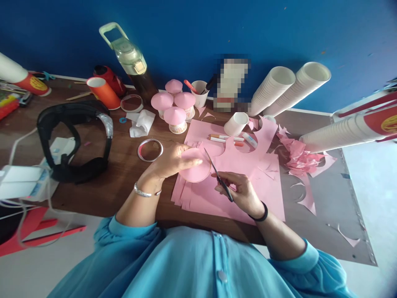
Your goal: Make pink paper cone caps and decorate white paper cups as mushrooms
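Observation:
My left hand [172, 160] pinches a round pink paper disc [196, 169] between thumb and fingers, above the stacked pink sheets [217, 203]. In my right hand [240, 190] is a pair of dark scissors [223, 187], its blades pointing up and left at the disc's right edge. Behind the disc lie several pens [217, 140] and a glue stick [249, 140] on pink paper with round cut-outs. A white paper cup [236, 124] stands just past them. Several small cups with pink cone tops [175, 116] are grouped at the back.
Stacked white cups [273, 89] lean at the back right, near crumpled pink scraps [300, 155]. A bottle [133, 62], an orange cup [104, 93], a tape roll [150, 150], white tissue [142, 123] and a black headset [74, 140] are to the left. The blue wall [186, 37] bounds the table.

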Motion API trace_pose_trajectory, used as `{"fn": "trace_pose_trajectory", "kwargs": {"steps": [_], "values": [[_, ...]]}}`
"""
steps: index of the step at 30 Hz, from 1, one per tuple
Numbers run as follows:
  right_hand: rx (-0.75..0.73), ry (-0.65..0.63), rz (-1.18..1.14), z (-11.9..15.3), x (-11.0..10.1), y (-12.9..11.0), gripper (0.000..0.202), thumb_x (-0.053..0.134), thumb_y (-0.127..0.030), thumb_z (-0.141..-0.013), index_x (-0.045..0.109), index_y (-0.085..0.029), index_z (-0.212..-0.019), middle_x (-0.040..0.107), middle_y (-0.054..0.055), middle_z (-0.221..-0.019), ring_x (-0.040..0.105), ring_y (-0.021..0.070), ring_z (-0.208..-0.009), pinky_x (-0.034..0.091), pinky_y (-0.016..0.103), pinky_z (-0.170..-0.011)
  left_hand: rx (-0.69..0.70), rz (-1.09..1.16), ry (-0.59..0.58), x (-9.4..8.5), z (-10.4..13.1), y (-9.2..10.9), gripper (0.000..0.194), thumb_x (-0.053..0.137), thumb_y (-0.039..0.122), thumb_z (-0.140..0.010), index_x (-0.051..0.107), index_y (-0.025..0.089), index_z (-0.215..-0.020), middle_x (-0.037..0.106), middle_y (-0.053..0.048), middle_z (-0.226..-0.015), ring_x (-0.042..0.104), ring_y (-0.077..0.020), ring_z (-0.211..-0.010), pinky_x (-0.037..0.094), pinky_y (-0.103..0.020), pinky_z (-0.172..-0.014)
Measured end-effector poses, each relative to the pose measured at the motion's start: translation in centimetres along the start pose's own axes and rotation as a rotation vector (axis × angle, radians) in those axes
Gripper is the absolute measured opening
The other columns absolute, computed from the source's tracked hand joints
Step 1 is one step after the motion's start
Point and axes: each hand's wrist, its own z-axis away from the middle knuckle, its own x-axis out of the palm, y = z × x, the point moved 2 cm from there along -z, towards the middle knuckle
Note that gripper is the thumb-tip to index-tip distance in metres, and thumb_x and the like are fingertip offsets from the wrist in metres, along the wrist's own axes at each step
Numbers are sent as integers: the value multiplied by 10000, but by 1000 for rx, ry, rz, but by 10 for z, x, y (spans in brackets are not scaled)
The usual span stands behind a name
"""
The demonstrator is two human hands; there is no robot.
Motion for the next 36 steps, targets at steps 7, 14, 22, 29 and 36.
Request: {"fn": "trace_pose_trajectory", "kwargs": {"steps": [7, 14, 22, 29, 36], "values": [[-4, 7, -2, 0, -1, -2, 505, 750, -592, -857, 802, -142, -1080, 639, 26, -718, 544, 127, -625, 488, 256, -568, -9, -58, -52, 1, 0, 1, 327, 751, 459, -774, 724, 134, -785, 668, -9, -687, 603, -164, -678, 436, -257, -591], [-1, 9, -4, 0, 0, -2, 494, 751, -590, -856, 804, -151, -1078, 643, 32, -732, 552, 136, -642, 493, 261, -572, -20, -41, -28, 3, 1, 2, 297, 774, 439, -756, 734, 145, -759, 672, -11, -668, 607, -177, -648, 427, -268, -573], [5, 12, -33, 0, 0, -3, 472, 756, -575, -857, 804, -155, -1067, 625, 21, -714, 534, 128, -633, 489, 250, -561, -14, -59, -45, 3, 1, 1, 303, 773, 448, -768, 756, 147, -804, 689, -17, -679, 627, -192, -673, 440, -274, -584], [9, 4, -76, 0, 0, -3, 452, 750, -560, -869, 799, -158, -1072, 665, 24, -708, 553, 115, -587, 469, 240, -530, 0, -82, -51, 3, 1, 2, 306, 758, 449, -786, 754, 143, -800, 690, -16, -688, 616, -183, -666, 429, -270, -578], [35, 3, -97, 0, 0, -3, 449, 769, -552, -850, 802, -157, -1062, 649, 16, -686, 558, 117, -576, 470, 248, -528, 2, -58, -38, 1, 1, 3, 305, 773, 445, -772, 733, 145, -737, 657, -8, -654, 569, -154, -621, 385, -250, -543]]}}
